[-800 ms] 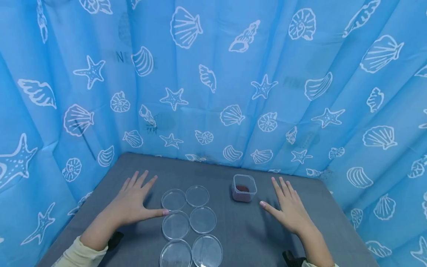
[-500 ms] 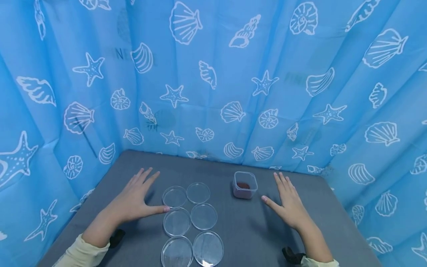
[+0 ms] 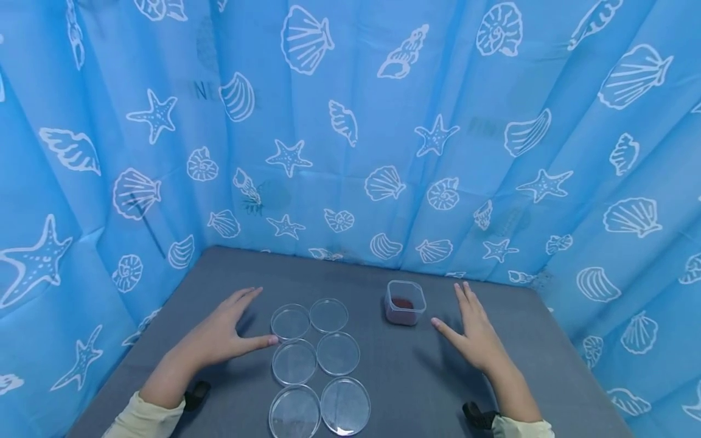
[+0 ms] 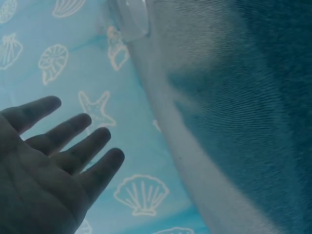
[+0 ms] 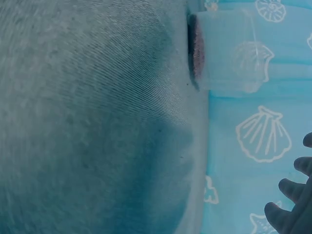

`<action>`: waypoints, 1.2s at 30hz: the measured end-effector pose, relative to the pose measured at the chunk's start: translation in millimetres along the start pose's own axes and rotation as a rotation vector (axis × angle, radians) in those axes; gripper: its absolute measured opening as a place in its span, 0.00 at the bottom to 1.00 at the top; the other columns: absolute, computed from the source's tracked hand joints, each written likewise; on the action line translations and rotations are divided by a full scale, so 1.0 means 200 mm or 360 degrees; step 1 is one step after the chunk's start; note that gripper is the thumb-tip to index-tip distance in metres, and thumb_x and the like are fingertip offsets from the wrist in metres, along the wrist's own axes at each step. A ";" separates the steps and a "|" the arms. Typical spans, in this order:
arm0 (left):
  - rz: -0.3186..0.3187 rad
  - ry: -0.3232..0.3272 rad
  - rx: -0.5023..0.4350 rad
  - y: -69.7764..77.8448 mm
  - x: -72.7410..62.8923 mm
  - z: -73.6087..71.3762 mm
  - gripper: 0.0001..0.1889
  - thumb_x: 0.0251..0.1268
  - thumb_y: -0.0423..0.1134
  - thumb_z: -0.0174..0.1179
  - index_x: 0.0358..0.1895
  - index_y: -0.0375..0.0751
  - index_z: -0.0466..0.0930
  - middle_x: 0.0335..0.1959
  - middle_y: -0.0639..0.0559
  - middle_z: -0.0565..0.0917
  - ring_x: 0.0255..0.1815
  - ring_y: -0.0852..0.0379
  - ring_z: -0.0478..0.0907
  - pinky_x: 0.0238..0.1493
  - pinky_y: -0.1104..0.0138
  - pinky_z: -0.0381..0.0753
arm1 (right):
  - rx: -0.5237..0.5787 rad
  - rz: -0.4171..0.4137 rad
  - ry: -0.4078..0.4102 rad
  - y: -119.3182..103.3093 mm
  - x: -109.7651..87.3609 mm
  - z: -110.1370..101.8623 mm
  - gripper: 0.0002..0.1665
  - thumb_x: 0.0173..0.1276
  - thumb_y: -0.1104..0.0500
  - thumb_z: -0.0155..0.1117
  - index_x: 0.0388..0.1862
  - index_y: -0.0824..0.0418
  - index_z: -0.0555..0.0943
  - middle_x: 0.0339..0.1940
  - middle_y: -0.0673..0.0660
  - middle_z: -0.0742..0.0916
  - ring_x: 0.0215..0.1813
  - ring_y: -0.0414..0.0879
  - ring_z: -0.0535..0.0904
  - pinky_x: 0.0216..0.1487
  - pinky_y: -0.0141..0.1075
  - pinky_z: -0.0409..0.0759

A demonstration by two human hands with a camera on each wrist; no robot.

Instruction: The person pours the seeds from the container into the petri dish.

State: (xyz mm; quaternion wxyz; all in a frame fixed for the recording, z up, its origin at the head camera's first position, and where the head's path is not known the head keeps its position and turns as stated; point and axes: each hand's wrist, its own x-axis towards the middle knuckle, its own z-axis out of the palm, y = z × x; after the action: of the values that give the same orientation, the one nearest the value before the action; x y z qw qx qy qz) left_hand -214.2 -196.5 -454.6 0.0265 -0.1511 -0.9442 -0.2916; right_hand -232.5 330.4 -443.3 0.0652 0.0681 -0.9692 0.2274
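A low sweep of the left hand could shove the dishes, since its thumb tip appears right at their edge; whether it touches, I cannot tell. The tub looks lidless, so a knock from the right hand might tip it and spill its dark red contents across the worktop. Both hands are well apart, fingers extended, holding nothing. Between them, six dishes lie in pairs beside the left thumb; the tub stands near the right thumb.
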 end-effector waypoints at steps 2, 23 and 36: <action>0.0036 0.0009 -0.0047 -0.02 0.01 0.01 0.57 0.58 0.70 0.72 0.84 0.43 0.60 0.81 0.36 0.65 0.80 0.29 0.64 0.71 0.31 0.71 | 0.0076 0.0014 -0.0017 0.01 0.01 0.01 0.63 0.76 0.30 0.60 0.90 0.56 0.38 0.90 0.67 0.44 0.87 0.75 0.43 0.75 0.81 0.50; 0.0056 -0.0084 -0.0436 -0.09 0.13 0.09 0.48 0.52 0.44 0.84 0.77 0.41 0.70 0.75 0.36 0.74 0.73 0.30 0.74 0.72 0.37 0.74 | 0.0821 0.0165 -0.0199 0.04 0.15 0.18 0.65 0.75 0.45 0.71 0.90 0.59 0.36 0.90 0.69 0.47 0.88 0.70 0.45 0.84 0.65 0.54; -0.0015 -0.0291 -0.0565 -0.15 0.28 0.12 0.52 0.51 0.40 0.84 0.81 0.40 0.65 0.79 0.31 0.67 0.76 0.25 0.68 0.71 0.35 0.75 | 0.0918 0.0038 -0.0222 0.02 0.24 0.26 0.76 0.63 0.54 0.83 0.89 0.61 0.34 0.88 0.72 0.51 0.87 0.72 0.48 0.83 0.63 0.58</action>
State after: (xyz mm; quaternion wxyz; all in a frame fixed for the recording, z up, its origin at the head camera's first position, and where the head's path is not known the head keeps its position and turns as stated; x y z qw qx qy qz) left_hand -274.9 -191.3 -482.2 -0.0878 -0.1749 -0.8771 -0.4387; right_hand -285.7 306.7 -483.2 -0.0263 0.0880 -0.8675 0.4889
